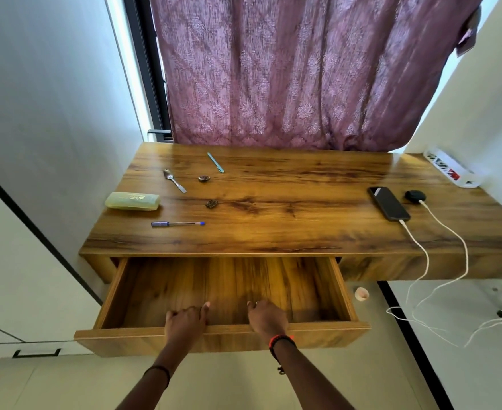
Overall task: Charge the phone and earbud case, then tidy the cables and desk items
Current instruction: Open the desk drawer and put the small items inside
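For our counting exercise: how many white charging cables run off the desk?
2. One white cable plugs into the phone; the other into the black earbud case. Both hang over the desk edge.

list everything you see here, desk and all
desk: 1, brown wood, below curtain
drawer: 1, brown wood, pulled open
phone: 1, black, desk right, cable plugged in
earbud case: 1, black, right of phone, cable plugged in
cables: 2, white, hanging off desk front
power strip: 1, white, far right corner
spoon: 1, silver, desk left
blue pen: 1, blue, desk front left
teal stick: 1, teal, desk back
plastic box: 1, yellow-green, desk left edge
small items: 2, dark, mid-left, unidentifiable
curtain: 1, mauve, behind desk
left hand: 1, grips drawer front
right hand: 1, red wristband, grips drawer front
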